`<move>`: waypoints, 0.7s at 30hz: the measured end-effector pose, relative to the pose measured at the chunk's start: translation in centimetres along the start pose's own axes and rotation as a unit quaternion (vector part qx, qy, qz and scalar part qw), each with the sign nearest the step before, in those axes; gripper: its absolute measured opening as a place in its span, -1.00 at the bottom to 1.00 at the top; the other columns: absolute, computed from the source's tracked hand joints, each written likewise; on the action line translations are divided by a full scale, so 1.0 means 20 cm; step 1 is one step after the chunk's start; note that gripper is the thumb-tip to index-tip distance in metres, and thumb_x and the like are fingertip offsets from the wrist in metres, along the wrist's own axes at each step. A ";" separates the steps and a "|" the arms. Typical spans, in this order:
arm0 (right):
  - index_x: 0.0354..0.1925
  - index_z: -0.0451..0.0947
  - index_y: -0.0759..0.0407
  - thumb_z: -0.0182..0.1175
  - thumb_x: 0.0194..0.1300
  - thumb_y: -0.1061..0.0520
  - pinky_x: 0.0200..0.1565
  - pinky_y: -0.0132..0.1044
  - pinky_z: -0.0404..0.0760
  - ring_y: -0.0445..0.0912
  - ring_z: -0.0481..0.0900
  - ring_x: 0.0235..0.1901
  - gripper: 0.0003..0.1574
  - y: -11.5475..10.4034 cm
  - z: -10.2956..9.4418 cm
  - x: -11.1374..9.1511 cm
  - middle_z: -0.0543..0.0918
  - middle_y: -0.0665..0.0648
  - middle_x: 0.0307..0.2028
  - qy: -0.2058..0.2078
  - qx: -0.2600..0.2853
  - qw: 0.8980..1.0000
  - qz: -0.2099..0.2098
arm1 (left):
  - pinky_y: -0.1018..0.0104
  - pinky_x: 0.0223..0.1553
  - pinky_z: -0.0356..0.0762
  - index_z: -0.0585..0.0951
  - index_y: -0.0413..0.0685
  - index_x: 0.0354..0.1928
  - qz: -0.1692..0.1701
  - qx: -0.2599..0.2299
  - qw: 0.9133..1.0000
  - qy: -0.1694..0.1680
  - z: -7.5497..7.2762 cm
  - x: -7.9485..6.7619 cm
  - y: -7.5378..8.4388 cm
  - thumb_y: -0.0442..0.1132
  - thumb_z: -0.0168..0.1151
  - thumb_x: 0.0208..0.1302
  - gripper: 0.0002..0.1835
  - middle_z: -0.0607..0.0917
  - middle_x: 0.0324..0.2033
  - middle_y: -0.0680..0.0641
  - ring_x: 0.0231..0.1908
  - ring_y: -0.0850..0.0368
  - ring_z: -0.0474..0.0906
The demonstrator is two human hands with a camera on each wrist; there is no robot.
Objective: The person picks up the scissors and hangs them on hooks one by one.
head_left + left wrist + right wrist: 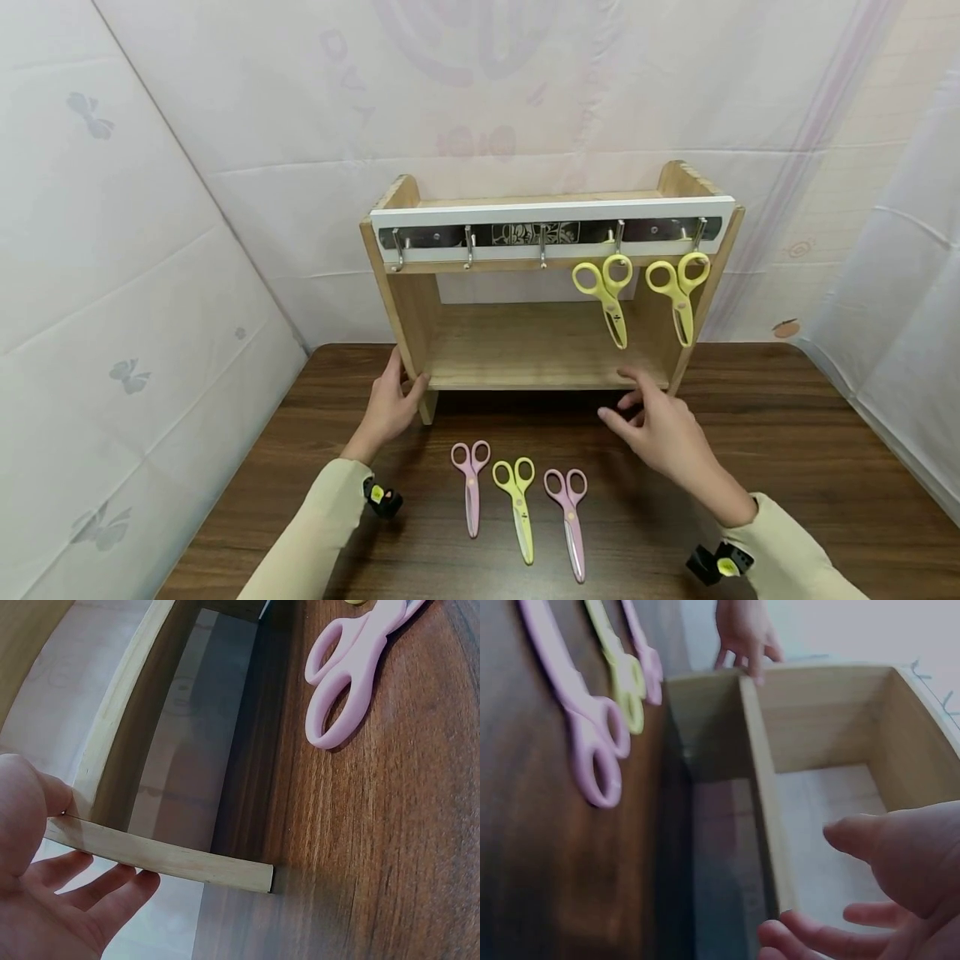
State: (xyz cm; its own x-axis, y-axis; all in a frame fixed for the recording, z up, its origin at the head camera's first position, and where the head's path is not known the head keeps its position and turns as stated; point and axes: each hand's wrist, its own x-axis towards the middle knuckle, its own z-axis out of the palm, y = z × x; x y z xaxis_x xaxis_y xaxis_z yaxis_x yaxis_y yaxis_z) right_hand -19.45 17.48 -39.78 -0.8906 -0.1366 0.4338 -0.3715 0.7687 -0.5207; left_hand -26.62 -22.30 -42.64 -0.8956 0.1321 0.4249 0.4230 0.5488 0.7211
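The shelf (525,343) stands on the table (787,433), long axis left to right; the left hand (387,407), nearer, grips its lower left side, the right hand (663,429), loose and holding nothing, is at its lower right front; two yellow scissors (609,293) hang from its right hooks (701,232), three more scissors (519,499) lie before it

From my head, one camera looks forward and down over the brown wood-grained table (757,433) and the whole pale wooden shelf (525,342). My left-wrist view, close and tilted sideways, faces the shelf's left foot (232,868) past my left grip (392,406); my right-wrist view, tilted too, looks across towards that grip, both sharing the leftmost pink loop-handled scissors (471,483).
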 end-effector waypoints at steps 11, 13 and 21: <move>0.33 0.35 -0.12 0.55 0.14 -0.17 -0.59 -0.21 0.46 -0.22 0.50 -0.52 -0.11 -0.05 0.13 -0.22 0.64 -0.05 -0.30 -0.121 -0.037 0.992 0.002 | -0.20 0.09 0.64 0.09 -0.09 0.60 -0.003 -0.001 1.000 -0.005 0.00 0.00 0.00 -0.33 0.16 0.52 -0.28 0.49 0.27 -0.44 0.24 -0.39 0.51; 0.31 0.35 -0.14 0.55 0.13 -0.19 -0.60 -0.22 0.43 -0.22 0.48 -0.51 -0.11 -0.07 0.15 -0.24 0.60 -0.07 -0.30 -0.140 -0.035 0.989 0.007 | -0.19 0.08 0.65 0.09 -0.10 0.60 -0.002 -0.002 1.000 -0.005 0.00 0.01 0.00 -0.33 0.16 0.53 -0.28 0.48 0.27 -0.44 0.24 -0.39 0.51; 0.21 0.38 -0.11 0.58 0.04 -0.23 -0.54 -0.16 0.48 -0.12 0.58 -0.40 -0.13 -0.10 0.21 -0.33 0.60 -0.10 -0.24 -0.174 -0.041 0.984 -0.003 | -0.18 0.05 0.67 0.10 -0.10 0.59 0.000 -0.004 1.000 -0.004 0.00 0.00 -0.01 -0.33 0.16 0.52 -0.29 0.50 0.25 -0.44 0.23 -0.38 0.52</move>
State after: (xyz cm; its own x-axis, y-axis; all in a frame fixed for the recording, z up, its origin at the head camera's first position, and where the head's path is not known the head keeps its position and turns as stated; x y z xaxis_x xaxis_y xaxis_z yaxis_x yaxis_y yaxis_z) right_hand -13.93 14.19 -44.72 -0.9298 -0.3354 0.1517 -0.3670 0.8129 -0.4523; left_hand -26.66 -22.39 -42.71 -0.8966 0.1383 0.4207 0.4241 0.5414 0.7259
